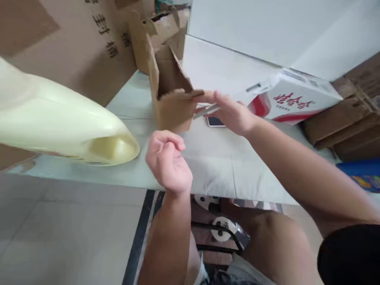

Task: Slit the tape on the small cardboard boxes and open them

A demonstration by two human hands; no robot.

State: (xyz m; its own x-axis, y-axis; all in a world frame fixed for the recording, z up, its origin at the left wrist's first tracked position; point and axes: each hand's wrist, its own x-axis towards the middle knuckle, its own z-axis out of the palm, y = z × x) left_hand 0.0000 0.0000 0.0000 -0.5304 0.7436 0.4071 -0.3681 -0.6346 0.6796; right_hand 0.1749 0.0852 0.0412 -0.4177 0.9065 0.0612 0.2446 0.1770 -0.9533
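Observation:
In front of me stands an upright open cardboard box (175,113), its top flaps raised. My right hand (231,113) is at the box's right side, fingers closed around a thin, light-grey flat piece (207,111) and close to a flap; motion blurs the detail. A phone-like dark object with a pale edge (216,121) lies on the table partly under that hand. Just in front of the box, my left hand (170,161) is curled into a loose fist, palm side turned up, and nothing shows in it.
A large pale yellow glossy object (65,118) juts in from the left. Behind it is a big carton (89,51) with printed characters. A white and red box (297,97) and brown cartons (347,122) stand at right. A cloth-covered table (213,170) lies beneath.

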